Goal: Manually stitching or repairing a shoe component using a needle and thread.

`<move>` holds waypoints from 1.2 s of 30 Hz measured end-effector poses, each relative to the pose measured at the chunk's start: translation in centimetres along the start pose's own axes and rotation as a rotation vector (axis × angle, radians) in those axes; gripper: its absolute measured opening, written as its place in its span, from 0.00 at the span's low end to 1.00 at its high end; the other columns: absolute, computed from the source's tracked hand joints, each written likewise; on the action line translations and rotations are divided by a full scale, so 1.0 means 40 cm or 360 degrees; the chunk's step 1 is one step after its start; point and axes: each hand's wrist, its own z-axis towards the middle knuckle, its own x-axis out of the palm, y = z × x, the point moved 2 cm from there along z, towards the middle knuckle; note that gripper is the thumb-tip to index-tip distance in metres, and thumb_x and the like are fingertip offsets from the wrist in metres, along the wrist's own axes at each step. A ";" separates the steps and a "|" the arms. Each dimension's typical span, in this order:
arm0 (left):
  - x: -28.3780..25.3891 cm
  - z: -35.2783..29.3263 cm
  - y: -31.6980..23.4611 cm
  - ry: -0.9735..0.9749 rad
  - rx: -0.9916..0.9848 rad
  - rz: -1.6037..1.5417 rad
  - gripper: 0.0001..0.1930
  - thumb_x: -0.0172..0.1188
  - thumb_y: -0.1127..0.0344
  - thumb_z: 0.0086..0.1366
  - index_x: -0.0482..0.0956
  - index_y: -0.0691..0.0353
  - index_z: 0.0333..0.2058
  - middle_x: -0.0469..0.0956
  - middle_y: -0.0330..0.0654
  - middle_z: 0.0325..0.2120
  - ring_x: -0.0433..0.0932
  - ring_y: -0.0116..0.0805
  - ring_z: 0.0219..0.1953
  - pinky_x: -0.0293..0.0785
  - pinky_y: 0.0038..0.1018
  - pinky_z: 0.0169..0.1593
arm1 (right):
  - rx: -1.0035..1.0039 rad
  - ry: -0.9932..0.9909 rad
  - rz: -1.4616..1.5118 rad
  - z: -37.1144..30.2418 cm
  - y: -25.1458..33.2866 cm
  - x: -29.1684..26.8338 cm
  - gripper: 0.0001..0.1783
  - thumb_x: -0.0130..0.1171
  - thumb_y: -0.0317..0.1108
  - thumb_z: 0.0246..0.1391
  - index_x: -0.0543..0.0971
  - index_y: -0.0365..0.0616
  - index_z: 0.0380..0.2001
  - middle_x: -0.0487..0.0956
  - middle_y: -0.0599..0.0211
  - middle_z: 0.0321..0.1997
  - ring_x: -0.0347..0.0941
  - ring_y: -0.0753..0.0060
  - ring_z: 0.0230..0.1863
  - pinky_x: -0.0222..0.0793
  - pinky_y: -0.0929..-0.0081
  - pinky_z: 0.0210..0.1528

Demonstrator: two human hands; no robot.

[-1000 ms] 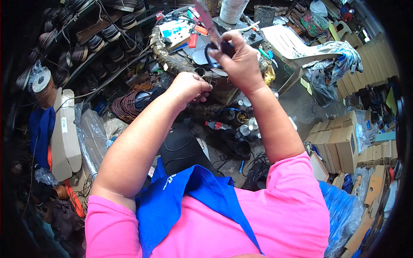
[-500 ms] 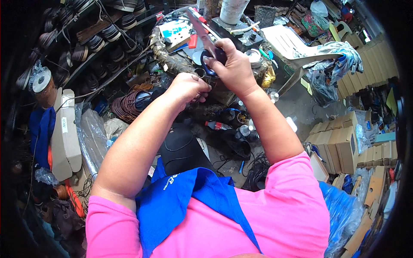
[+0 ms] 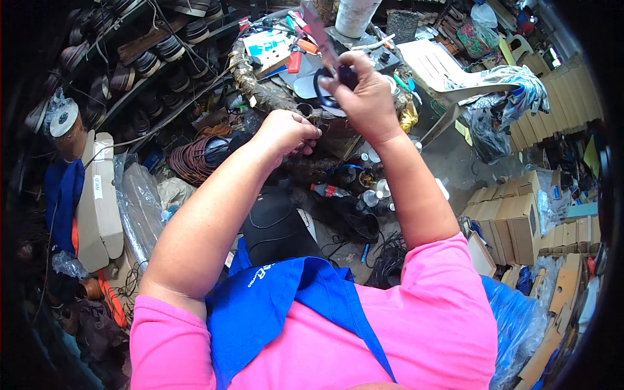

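My right hand [image 3: 372, 97] grips a pair of large scissors [image 3: 320, 36] by dark handles, blades slanting up and away over the cluttered work table [image 3: 246, 81]. To its left and a little nearer, my left hand [image 3: 290, 134] is closed in a pinch at the table's near edge. Whatever its fingers hold is too small or hidden to make out. Beyond the hands lie an orange-handled tool [image 3: 294, 63] and a white and blue box [image 3: 268, 47]. A dark item [image 3: 276, 221] rests across my lap, partly under my blue apron [image 3: 260, 312].
A white bucket [image 3: 356, 18] stands at the table's back. Right of it is a white plastic chair [image 3: 426, 62] with cloth over it. Shoes [image 3: 148, 63] fill a rack at left; a brown cord coil [image 3: 188, 159] lies below. Cardboard boxes [image 3: 507, 214] are stacked at right.
My right hand has shifted slightly right and nearer with the scissors, away from my left hand. The left hand has hardly moved.
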 end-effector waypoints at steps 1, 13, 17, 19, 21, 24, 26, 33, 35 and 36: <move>0.000 -0.001 -0.001 -0.0002 0.0015 -0.0011 0.06 0.62 0.68 0.52 0.78 0.64 0.26 0.76 0.38 0.19 0.72 0.23 0.18 0.63 0.18 0.20 | 0.0000 -0.0076 0.0042 0.008 -0.005 -0.005 0.15 0.65 0.29 0.45 0.71 0.43 0.35 0.74 0.77 0.23 0.64 0.89 0.25 0.65 0.86 0.28; 0.001 0.001 0.002 0.0002 0.0045 -0.0027 0.07 0.63 0.68 0.52 0.77 0.66 0.26 0.75 0.38 0.18 0.71 0.23 0.17 0.64 0.18 0.20 | -0.0003 0.0024 -0.0012 -0.013 -0.032 0.018 0.15 0.64 0.30 0.46 0.71 0.44 0.36 0.74 0.74 0.24 0.65 0.88 0.25 0.65 0.85 0.29; -0.006 -0.022 0.013 0.0005 0.0069 0.0044 0.08 0.63 0.68 0.52 0.78 0.66 0.27 0.74 0.38 0.18 0.71 0.23 0.17 0.67 0.19 0.22 | 0.0231 0.0076 -0.0030 0.019 -0.085 0.005 0.17 0.64 0.31 0.46 0.70 0.40 0.38 0.76 0.71 0.26 0.69 0.85 0.25 0.67 0.84 0.28; -0.016 -0.057 0.033 0.0050 0.0178 0.0189 0.09 0.63 0.67 0.53 0.78 0.67 0.27 0.75 0.38 0.19 0.72 0.23 0.18 0.68 0.19 0.25 | 0.0532 0.0131 0.0080 0.033 -0.104 -0.016 0.21 0.65 0.34 0.45 0.71 0.38 0.41 0.76 0.70 0.28 0.71 0.84 0.27 0.67 0.83 0.29; -0.026 -0.106 0.056 0.0026 0.0279 0.0181 0.09 0.63 0.66 0.53 0.77 0.68 0.27 0.75 0.37 0.19 0.72 0.23 0.19 0.68 0.19 0.24 | 0.0449 0.0287 -0.0435 0.058 -0.130 -0.035 0.25 0.66 0.38 0.44 0.72 0.41 0.45 0.77 0.69 0.31 0.72 0.82 0.29 0.69 0.81 0.32; -0.060 -0.165 0.091 -0.0039 0.0295 0.0130 0.10 0.63 0.66 0.54 0.77 0.68 0.28 0.75 0.36 0.20 0.72 0.22 0.20 0.68 0.20 0.25 | 0.0666 0.0522 -0.0507 0.069 -0.131 -0.030 0.27 0.66 0.42 0.43 0.73 0.44 0.48 0.79 0.65 0.35 0.74 0.78 0.33 0.70 0.77 0.37; -0.074 -0.204 0.095 -0.0078 0.0340 -0.0017 0.09 0.63 0.67 0.54 0.77 0.68 0.29 0.75 0.37 0.20 0.72 0.23 0.21 0.70 0.20 0.27 | 0.0607 0.0502 -0.0607 0.077 -0.139 -0.031 0.28 0.65 0.45 0.43 0.74 0.45 0.47 0.79 0.59 0.37 0.75 0.69 0.36 0.70 0.72 0.40; -0.114 -0.315 0.078 -0.0279 0.0674 -0.0566 0.06 0.62 0.70 0.56 0.78 0.67 0.31 0.76 0.37 0.22 0.73 0.22 0.24 0.72 0.20 0.29 | -0.0184 0.0000 -0.1506 0.034 0.001 -0.015 0.18 0.61 0.45 0.45 0.79 0.49 0.39 0.74 0.62 0.47 0.68 0.54 0.47 0.62 0.56 0.48; -0.124 -0.332 0.081 -0.0327 0.0731 -0.0617 0.05 0.61 0.71 0.57 0.78 0.66 0.32 0.76 0.38 0.23 0.74 0.23 0.25 0.73 0.20 0.29 | -0.0278 0.0175 -0.0688 -0.008 0.042 0.028 0.15 0.59 0.41 0.49 0.80 0.45 0.38 0.77 0.61 0.43 0.70 0.64 0.48 0.62 0.66 0.50; -0.128 -0.341 0.083 -0.0382 0.0790 -0.0693 0.05 0.61 0.72 0.57 0.78 0.66 0.32 0.76 0.38 0.24 0.74 0.23 0.25 0.73 0.20 0.29 | -0.0083 0.0328 -0.0153 -0.047 0.066 0.067 0.17 0.58 0.40 0.51 0.79 0.44 0.41 0.77 0.64 0.41 0.71 0.66 0.45 0.63 0.69 0.48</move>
